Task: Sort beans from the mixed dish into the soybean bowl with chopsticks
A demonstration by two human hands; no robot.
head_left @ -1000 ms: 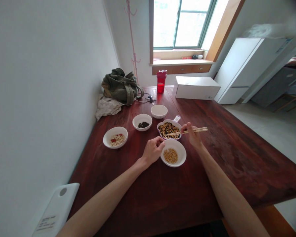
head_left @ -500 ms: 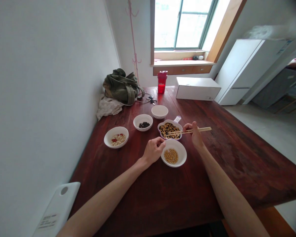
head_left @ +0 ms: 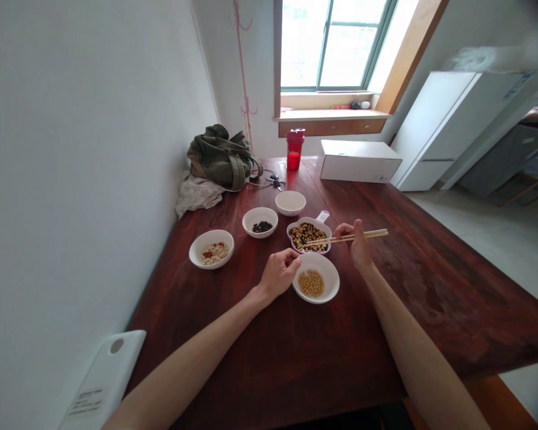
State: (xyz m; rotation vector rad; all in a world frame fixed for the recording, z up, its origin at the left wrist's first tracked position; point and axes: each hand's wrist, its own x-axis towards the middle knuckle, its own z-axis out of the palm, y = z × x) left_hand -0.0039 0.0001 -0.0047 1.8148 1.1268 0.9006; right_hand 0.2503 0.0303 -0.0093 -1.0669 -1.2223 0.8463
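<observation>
My right hand (head_left: pixel 357 243) is closed on a pair of chopsticks (head_left: pixel 371 234), whose tips rest among the mixed dark and yellow beans in a purple-rimmed dish (head_left: pixel 308 235) with a short handle. My left hand (head_left: pixel 281 270) has its fingers closed at the left rim of a white bowl (head_left: pixel 329 279) of yellow beans, just in front of the dish. Farther left stand a white bowl (head_left: pixel 250 221) with some black beans and another bowl (head_left: pixel 198 248) holding pale flat pieces and red bits. A white bowl (head_left: pixel 290 203) with nothing visible inside sits behind them.
At the back of the dark red table (head_left: pixel 269 352) are a green bag (head_left: pixel 222 158) on a pale cloth, keys (head_left: pixel 275 183), a red shaker bottle (head_left: pixel 295 149) and a white box (head_left: pixel 359 161). A white board-like object (head_left: pixel 105 382) leans by the wall at the near left.
My right hand has shifted slightly to the right with the chopsticks, their tips still in the dish. My left hand has hardly moved.
</observation>
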